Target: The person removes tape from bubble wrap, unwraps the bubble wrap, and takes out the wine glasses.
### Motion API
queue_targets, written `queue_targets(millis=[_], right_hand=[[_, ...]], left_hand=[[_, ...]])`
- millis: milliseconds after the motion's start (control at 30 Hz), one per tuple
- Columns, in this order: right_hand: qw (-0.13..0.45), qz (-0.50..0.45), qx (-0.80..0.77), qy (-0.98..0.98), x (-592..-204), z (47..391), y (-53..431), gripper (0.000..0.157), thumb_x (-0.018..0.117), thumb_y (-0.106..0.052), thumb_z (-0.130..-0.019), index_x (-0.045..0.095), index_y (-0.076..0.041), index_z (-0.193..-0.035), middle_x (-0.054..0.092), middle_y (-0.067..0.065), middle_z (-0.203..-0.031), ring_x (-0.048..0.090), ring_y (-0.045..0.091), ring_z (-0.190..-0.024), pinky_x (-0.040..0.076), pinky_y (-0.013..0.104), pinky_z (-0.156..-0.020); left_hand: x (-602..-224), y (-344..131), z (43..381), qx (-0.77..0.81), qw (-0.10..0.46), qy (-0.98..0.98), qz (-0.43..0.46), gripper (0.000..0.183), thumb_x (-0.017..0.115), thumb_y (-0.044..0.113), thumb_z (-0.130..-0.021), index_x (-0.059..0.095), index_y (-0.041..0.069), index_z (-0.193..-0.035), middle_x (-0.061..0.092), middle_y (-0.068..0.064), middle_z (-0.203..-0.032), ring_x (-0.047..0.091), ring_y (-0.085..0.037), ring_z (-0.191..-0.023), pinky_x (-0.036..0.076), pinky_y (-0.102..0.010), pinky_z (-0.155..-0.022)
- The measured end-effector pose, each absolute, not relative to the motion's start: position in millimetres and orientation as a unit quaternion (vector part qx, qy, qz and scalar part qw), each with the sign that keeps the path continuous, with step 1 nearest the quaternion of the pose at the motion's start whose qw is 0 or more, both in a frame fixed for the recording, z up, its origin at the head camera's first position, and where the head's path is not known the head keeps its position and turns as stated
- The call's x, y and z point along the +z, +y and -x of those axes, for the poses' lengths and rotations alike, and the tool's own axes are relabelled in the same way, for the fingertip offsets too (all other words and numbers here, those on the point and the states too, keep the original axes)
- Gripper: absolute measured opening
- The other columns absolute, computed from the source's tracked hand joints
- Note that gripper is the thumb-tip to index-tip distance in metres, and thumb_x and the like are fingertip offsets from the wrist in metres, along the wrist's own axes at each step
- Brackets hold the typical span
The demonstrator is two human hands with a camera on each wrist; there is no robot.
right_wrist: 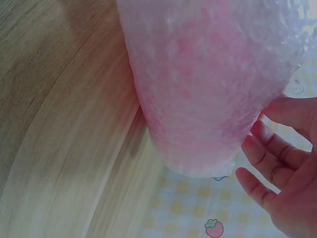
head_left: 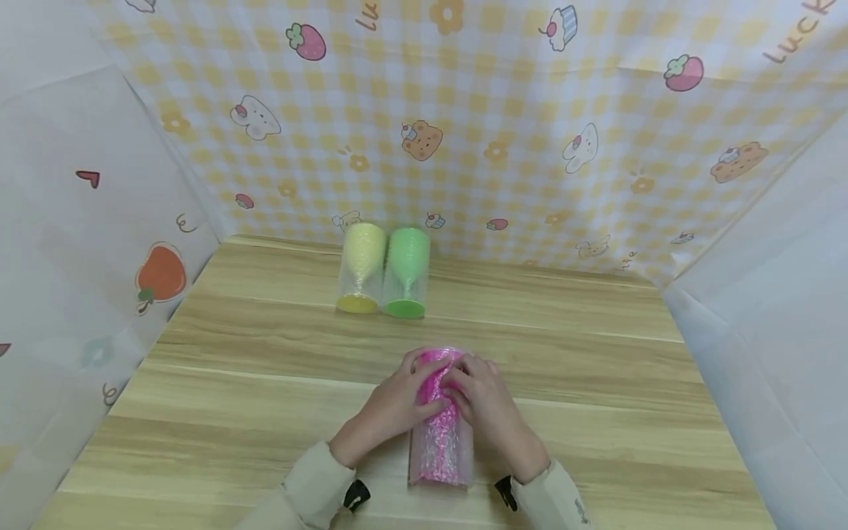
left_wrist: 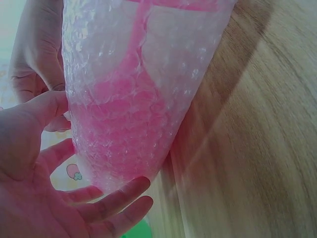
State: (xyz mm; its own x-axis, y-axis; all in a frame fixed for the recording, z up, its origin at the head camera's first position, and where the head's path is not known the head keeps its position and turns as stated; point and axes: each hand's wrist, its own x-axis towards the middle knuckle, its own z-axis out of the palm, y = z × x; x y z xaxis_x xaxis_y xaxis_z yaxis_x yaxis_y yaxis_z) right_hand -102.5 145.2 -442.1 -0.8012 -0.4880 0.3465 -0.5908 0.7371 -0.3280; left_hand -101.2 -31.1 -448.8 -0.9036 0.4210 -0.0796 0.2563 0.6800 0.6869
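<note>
A pink goblet in bubble wrap (head_left: 440, 445) stands on the table, forming a clear-sided cylinder. Its pink bowl is at the upper end, with the stem below, as the left wrist view shows through the wrap (left_wrist: 126, 114). My left hand (head_left: 391, 401) holds it from the left, thumb and fingers spread around the bowl end. From the right, my right hand (head_left: 486, 394) grips the wrap near the top with bent fingers. In the right wrist view the right fingertips (right_wrist: 255, 144) touch the wrap's side; the wrap (right_wrist: 198, 94) looks cloudy there.
Behind, a yellow goblet (head_left: 363, 254) and a green goblet (head_left: 407, 258) stand side by side in clear wrap on the wooden table (head_left: 563, 338). A yellow-checked cloth (head_left: 503, 96) hangs at the back. White sheets (head_left: 59, 243) flank the sides.
</note>
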Motion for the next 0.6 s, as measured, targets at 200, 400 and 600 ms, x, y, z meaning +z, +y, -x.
queue_targets(millis=[200,400,600], right_hand=[[0.115,-0.298,0.202,-0.926,-441.5,102.3,145.6,0.013,0.072,-0.021,-0.078,0.068,-0.017,-0.089,0.061,-0.003,-0.095,0.056,0.012,-0.088,0.049,0.029,-0.081],[0.114,-0.309,0.205,-0.922,-443.2,102.1,146.5,0.011,0.071,-0.019,-0.080,0.067,-0.015,-0.090,0.060,-0.002,-0.095,0.056,0.012,-0.087,0.051,0.029,-0.078],[0.102,-0.301,0.213,-0.924,-444.3,101.1,149.2,0.009,0.067,-0.020,-0.084,0.064,-0.014,-0.090,0.058,-0.002,-0.096,0.055,0.012,-0.090,0.051,0.029,-0.082]], left_hand=[[-449.7,-32.0,101.2,0.349,0.117,0.911,-0.186,0.065,0.063,0.042,-0.086,0.036,0.028,-0.143,0.027,-0.015,-0.149,0.055,-0.040,-0.112,0.052,-0.053,-0.081],[-453.0,-33.1,101.7,0.349,0.115,0.911,-0.187,0.065,0.062,0.045,-0.086,0.035,0.030,-0.143,0.025,-0.014,-0.150,0.056,-0.041,-0.110,0.052,-0.053,-0.079],[-453.1,-32.7,103.3,0.347,0.110,0.911,-0.191,0.066,0.062,0.045,-0.085,0.035,0.028,-0.143,0.025,-0.015,-0.150,0.057,-0.041,-0.108,0.053,-0.051,-0.077]])
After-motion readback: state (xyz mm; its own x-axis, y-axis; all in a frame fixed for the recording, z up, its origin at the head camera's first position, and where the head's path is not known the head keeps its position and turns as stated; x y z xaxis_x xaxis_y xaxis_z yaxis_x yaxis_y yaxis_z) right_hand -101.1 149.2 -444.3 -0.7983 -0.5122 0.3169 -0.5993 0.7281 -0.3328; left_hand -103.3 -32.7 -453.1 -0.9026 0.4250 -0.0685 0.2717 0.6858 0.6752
